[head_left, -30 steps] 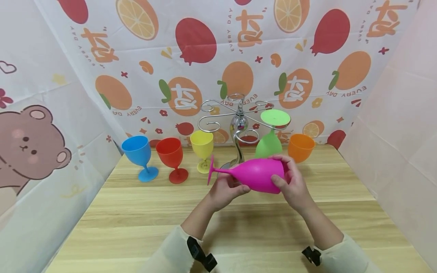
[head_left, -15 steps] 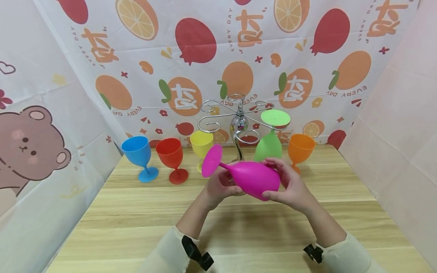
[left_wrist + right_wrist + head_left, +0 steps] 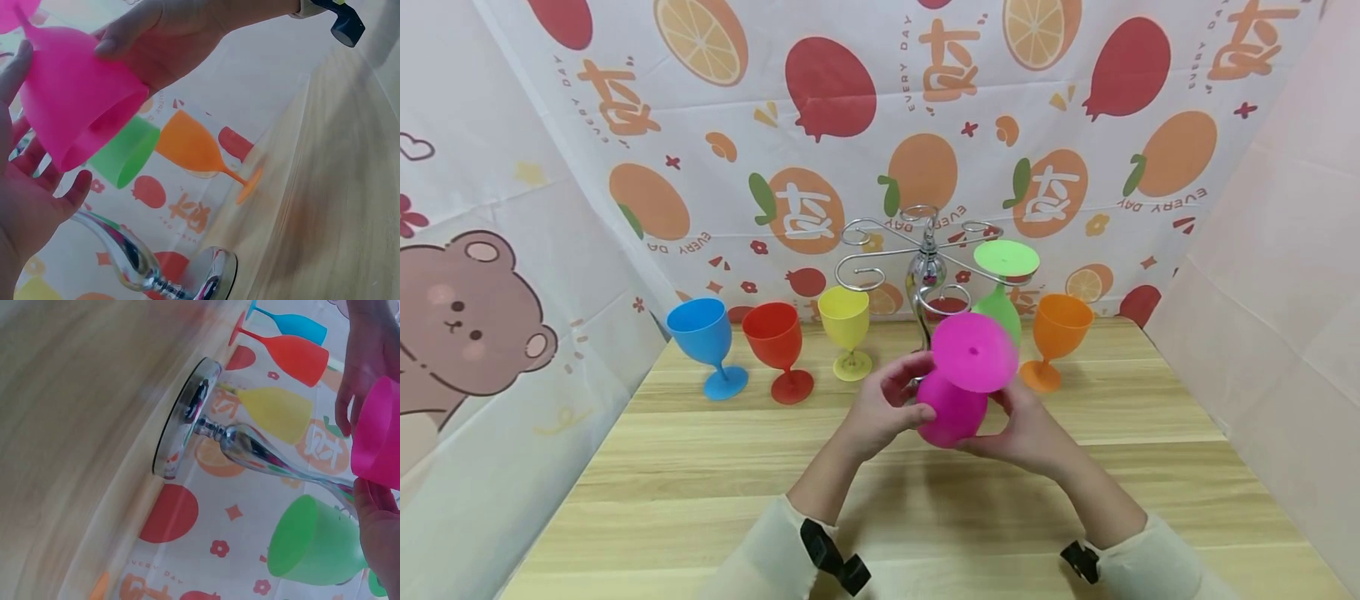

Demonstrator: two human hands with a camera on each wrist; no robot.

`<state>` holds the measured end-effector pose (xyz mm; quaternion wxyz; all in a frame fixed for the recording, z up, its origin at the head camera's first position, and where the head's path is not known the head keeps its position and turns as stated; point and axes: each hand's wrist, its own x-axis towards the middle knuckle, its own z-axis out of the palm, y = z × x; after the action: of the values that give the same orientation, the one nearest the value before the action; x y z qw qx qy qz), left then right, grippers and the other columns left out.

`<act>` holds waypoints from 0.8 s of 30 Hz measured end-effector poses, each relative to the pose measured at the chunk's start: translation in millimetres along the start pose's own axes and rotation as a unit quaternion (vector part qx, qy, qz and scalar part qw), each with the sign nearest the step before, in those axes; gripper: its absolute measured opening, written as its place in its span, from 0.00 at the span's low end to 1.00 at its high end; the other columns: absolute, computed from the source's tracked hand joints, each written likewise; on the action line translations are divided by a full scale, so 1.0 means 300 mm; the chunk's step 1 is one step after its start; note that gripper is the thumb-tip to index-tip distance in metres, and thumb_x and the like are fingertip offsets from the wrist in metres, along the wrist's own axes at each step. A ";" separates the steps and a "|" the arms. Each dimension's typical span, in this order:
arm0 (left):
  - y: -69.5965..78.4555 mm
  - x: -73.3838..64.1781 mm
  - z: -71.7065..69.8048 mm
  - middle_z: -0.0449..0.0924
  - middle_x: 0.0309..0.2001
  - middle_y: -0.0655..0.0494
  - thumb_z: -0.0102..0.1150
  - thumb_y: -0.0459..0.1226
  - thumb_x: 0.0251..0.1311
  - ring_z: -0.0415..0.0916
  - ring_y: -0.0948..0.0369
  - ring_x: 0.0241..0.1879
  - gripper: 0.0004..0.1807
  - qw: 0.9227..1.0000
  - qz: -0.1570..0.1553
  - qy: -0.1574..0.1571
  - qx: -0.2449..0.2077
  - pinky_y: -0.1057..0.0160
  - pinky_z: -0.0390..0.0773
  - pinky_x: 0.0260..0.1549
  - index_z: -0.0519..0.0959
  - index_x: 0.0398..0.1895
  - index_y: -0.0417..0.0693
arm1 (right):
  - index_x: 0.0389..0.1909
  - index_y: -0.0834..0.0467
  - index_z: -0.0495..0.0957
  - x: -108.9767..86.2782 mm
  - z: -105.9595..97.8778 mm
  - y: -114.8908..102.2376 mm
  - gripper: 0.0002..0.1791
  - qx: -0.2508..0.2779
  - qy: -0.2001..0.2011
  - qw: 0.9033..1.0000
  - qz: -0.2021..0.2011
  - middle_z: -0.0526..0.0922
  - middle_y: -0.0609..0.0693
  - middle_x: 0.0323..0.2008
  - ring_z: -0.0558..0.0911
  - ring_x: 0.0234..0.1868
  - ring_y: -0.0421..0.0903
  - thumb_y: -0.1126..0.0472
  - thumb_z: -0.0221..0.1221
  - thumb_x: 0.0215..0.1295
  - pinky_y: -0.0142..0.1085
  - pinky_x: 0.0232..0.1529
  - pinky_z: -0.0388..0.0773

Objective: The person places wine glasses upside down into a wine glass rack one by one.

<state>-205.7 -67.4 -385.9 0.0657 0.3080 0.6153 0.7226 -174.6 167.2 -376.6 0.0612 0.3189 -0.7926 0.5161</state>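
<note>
A bright pink goblet (image 3: pixel 951 412) is held bottom-up between both hands over the table, its round foot facing the head camera. My left hand (image 3: pixel 883 410) curves round its left side, thumb on the bowl. On the other side my right hand (image 3: pixel 1030 429) grips the bowl, fingers partly hidden behind it. Seen from the left wrist, the pink bowl (image 3: pixel 78 94) has its mouth facing down. Behind the hands rises a silver rack (image 3: pixel 927 271) with curled wire arms. A green goblet (image 3: pixel 1006 260) hangs upside down by its foot from one arm.
Blue (image 3: pixel 702 332), red (image 3: pixel 773 335) and yellow (image 3: pixel 845 317) goblets stand upright at the back left of the wooden table (image 3: pixel 700 500). An orange goblet (image 3: pixel 1062 325) stands at the back right. A fruit-print cloth (image 3: pixel 865 175) hangs close behind them.
The pink goblet has turned from lying sideways, foot to the left, to foot up and toward the camera. My right hand has shifted slightly left and down along with it.
</note>
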 end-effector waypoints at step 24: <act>0.016 0.023 0.032 0.71 0.63 0.52 0.70 0.43 0.57 0.71 0.51 0.62 0.36 0.996 -0.009 -0.002 0.087 0.54 0.82 0.50 0.68 0.69 0.54 | 0.73 0.54 0.55 0.003 -0.022 -0.005 0.45 0.048 0.062 0.993 0.086 0.67 0.53 0.68 0.68 0.68 0.55 0.61 0.68 0.58 0.42 0.60 0.77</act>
<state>-204.7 -57.1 -378.5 0.0462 0.3083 0.6782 0.6655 -175.9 171.9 -372.0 0.0505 0.2195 -0.7859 0.5758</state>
